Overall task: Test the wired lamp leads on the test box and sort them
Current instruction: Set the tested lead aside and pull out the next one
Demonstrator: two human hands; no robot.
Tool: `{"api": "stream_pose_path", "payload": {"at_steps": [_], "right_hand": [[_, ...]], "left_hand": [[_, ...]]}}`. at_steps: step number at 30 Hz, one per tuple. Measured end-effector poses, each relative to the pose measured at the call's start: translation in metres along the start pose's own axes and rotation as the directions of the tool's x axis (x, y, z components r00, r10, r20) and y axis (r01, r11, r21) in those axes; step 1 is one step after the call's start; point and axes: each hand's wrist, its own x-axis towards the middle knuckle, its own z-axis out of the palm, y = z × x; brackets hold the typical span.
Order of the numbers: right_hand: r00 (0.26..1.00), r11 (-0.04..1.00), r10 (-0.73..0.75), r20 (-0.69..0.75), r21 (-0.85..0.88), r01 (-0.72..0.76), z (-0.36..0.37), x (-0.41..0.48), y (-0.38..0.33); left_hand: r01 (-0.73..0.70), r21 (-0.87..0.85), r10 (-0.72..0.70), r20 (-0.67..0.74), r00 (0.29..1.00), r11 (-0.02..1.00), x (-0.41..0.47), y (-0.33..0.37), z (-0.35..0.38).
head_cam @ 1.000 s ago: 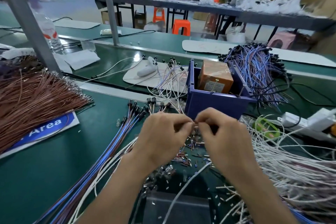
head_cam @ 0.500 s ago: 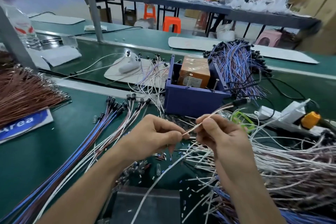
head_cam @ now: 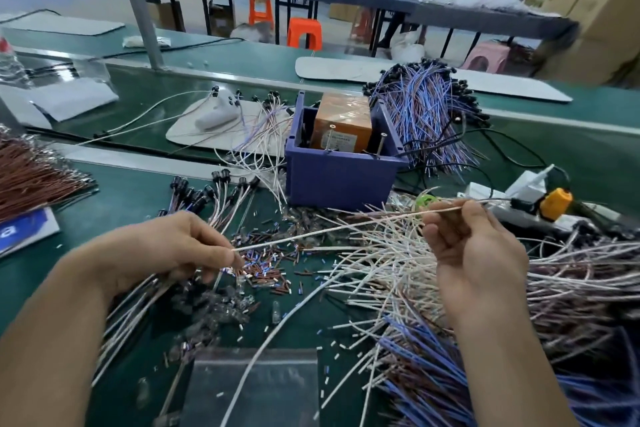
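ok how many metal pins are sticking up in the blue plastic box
2. One upright metal pin stands in front of the orange taped block, the other at the blue plastic box's front right corner. More may be hidden inside.

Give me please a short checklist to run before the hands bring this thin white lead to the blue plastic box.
1. Left hand pinches the thin white lead at its end: ok.
2. Right hand pinches the same lead: ok.
3. Lead stretched straight between the hands: ok.
4. Two metal posts on the blue plastic box uncovered: ok.
5. Lead's stripped tips bare: cannot tell, blurred.
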Motion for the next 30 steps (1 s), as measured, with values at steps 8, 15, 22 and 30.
{"api": "stream_pose_path", "payload": {"at_steps": [8,15,22,30], "right_hand": [[1.0,0.998,0.025,0.008,0.057,-0.025,-0.003,0.005,0.002],[0.983,0.996,0.086,0.159,-0.052,-0.079,-0.002,0.003,0.005],[0.946,0.993,0.116,0.304,-0.041,-0.109,0.007,-0.007,0.015],[0.941,0.994,0.084,0.328,-0.089,-0.058,0.012,-0.013,0.018]], "left_hand": [[-0.249,-0.403,0.126,-0.307,0.943,0.881,-0.001,-0.004,-0.009],[-0.384,-0.7,0.327,-0.222,0.919,0.602,0.005,0.01,0.011],[-0.274,-0.289,0.244,-0.136,0.96,0.917,0.008,0.045,0.059],[-0.362,-0.311,0.307,-0.212,0.928,0.878,0.013,0.054,0.083]]}}
